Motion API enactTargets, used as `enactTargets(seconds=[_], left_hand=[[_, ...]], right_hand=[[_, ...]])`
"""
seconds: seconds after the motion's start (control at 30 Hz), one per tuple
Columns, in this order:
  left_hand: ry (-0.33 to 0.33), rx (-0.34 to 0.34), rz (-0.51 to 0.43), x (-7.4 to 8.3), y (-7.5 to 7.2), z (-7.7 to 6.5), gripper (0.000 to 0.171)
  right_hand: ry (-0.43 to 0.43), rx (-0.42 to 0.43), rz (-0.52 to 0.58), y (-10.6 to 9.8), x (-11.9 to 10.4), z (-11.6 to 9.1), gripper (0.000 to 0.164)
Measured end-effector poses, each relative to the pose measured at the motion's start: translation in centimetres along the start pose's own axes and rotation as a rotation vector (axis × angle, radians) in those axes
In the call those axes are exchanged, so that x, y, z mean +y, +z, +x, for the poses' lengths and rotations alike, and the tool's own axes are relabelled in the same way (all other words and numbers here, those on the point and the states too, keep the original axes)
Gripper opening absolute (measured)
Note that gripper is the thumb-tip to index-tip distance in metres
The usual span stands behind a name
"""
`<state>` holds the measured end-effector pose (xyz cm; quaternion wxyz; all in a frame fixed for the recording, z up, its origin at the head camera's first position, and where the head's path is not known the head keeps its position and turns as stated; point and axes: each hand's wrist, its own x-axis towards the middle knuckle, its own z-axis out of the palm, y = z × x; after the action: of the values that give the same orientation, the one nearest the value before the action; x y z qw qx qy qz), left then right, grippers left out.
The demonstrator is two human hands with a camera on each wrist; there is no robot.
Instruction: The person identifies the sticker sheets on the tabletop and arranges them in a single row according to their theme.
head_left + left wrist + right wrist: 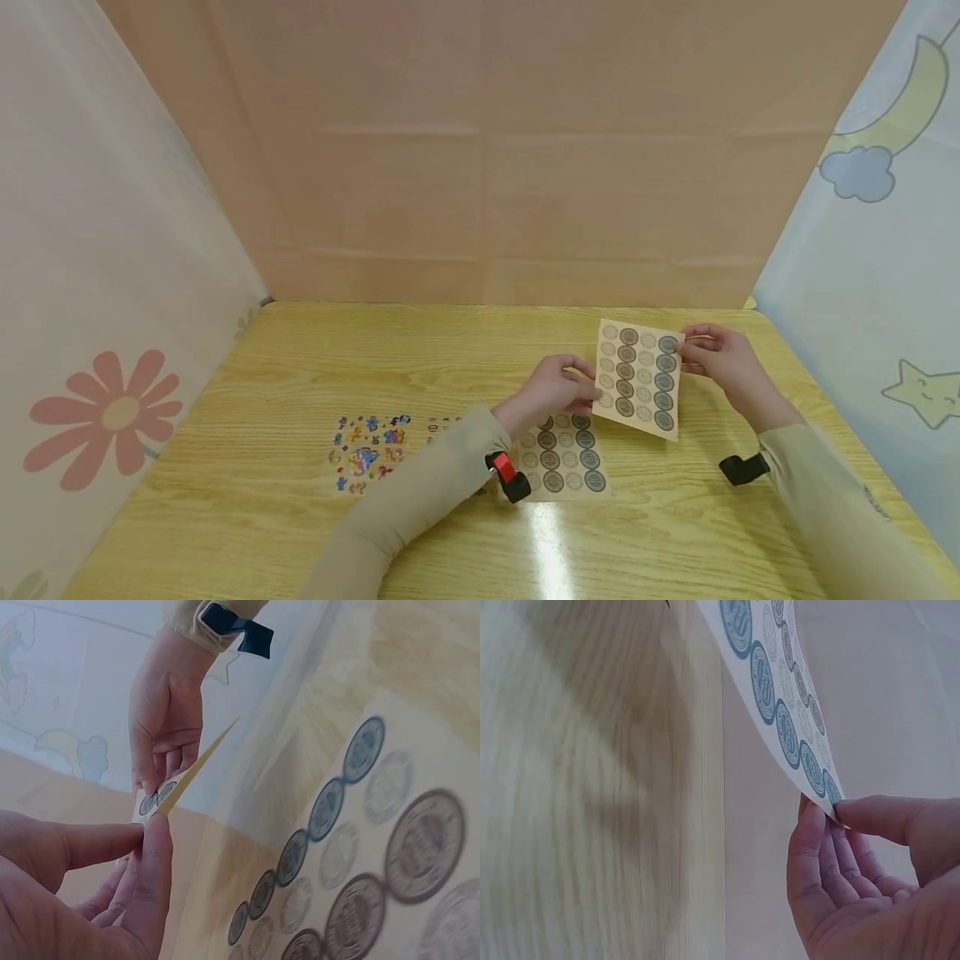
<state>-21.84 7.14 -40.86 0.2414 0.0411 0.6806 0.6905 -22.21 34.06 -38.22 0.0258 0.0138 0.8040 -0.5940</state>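
Observation:
A sheet of round stickers (636,379), printed with columns of dark and pale circles, is held up above the table. My left hand (552,389) pinches its lower left edge between thumb and fingers. At the upper right corner, my right hand (720,360) pinches the same sheet; the right wrist view shows the thumb on the printed face and fingers (804,847) behind. In the left wrist view the raised sheet (187,776) appears nearly edge-on. Below the left hand lies a second sheet of round stickers (558,460), partly covered by that hand and sleeve.
On the wooden table (247,467), a sheet of colourful cartoon stickers (367,454) lies to the left. Another small-print sheet (441,427) beside it is mostly hidden by the left sleeve. An orange-brown backdrop (480,167) stands behind the table, with pale printed curtains at both sides.

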Motion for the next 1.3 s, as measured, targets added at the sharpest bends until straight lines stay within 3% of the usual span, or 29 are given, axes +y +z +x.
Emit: enactTargets(seconds=[0.27,0.57,0.73,0.97,1.3], left_hand=[[-0.011,-0.031,-0.050,-1.1,0.6,-2.3,0.019],[0.012,-0.017,-0.167,-2.8,2.3,-4.2,0.021],[-0.016,0.006,-0.199,-3.6,3.4,-5.1,0.025],[-0.051,0.021,-0.226,-4.7,4.2,-5.8,0.030],[-0.061,0.047,-0.253,-5.1,4.9,-6.2,0.031]], right_hand=[[-0.009,-0.034,-0.040,0.0,0.0,-2.0,0.035],[0.000,-0.067,-0.115,-0.2,0.3,-3.2,0.041],[0.039,-0.095,-0.126,-0.3,1.1,-3.4,0.038],[0.073,-0.145,-0.118,-0.5,2.3,-3.2,0.037],[0.114,-0.193,-0.092,-0.6,3.3,-3.1,0.034]])
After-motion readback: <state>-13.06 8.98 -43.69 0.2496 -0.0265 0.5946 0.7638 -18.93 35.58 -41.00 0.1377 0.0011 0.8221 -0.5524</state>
